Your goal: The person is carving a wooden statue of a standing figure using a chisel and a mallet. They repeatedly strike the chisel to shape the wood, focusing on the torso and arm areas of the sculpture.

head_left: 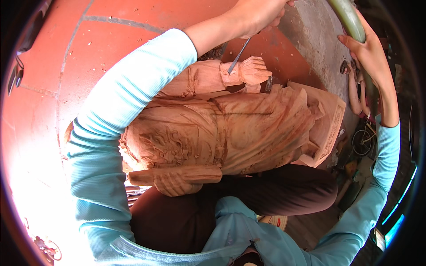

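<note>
A carved wooden statue point(248, 119) of a robed figure lies on its back across my lap, its base toward the right. One of its carved fists point(255, 71) lies on the far side; the other carved hand, nearest me, grasps a carved roll point(208, 174). My left hand point(257, 18) is closed around a chisel point(239, 55), whose handle is mostly hidden in my fingers. The thin metal blade slants down to touch the statue's far wrist. Raised at the upper right, my right hand point(370, 53) grips a thick, smooth green club point(350, 21), cut off by the top edge.
Red floor tiles point(40, 53) with wood chips stretch to the left and behind the statue. A grey concrete strip point(310, 40) borders them. At the far right are a person's legs point(354, 93) and a bicycle point(363, 141). My brown-trousered leg point(284, 188) supports the statue's near side.
</note>
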Tool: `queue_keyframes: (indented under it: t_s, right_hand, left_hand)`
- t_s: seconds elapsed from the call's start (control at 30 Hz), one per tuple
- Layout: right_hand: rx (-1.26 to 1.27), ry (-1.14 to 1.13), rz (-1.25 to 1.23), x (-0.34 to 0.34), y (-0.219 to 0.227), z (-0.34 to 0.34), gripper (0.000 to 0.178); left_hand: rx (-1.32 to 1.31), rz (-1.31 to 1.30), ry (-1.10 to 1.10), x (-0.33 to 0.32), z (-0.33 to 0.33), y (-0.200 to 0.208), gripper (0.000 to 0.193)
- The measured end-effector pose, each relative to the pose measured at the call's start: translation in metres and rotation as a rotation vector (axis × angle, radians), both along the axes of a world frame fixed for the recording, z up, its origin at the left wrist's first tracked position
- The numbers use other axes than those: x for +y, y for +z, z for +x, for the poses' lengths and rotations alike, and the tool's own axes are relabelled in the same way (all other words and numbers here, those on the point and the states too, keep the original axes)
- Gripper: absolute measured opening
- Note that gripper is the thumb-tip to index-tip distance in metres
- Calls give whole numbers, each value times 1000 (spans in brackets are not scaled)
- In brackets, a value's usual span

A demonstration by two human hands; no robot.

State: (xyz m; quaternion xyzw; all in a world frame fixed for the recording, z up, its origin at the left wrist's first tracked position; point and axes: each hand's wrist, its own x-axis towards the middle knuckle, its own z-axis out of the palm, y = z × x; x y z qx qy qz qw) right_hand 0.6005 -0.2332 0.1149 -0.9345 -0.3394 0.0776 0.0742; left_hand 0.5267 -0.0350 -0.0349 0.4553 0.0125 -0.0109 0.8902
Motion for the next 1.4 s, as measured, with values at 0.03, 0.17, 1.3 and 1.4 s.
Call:
queue_keyframes:
  t_s: [0.03, 0.17, 1.3, 1.4]
  right_hand:
    - [117, -189, 10, 13, 2, -15, 64]
    - [129, -47, -56, 55, 13, -52, 72]
    - [176, -148, 199, 85, 20, -72, 71]
    - [59, -58, 153, 74, 12, -69, 71]
  left_hand:
    - [13, 0, 1, 1, -1, 0, 18]
    - [139, -101, -57, 23, 3, -7, 20]
    - [-206, 35, 139, 12, -30, 17, 14]
    - [-259, -19, 61, 10, -29, 15, 14]
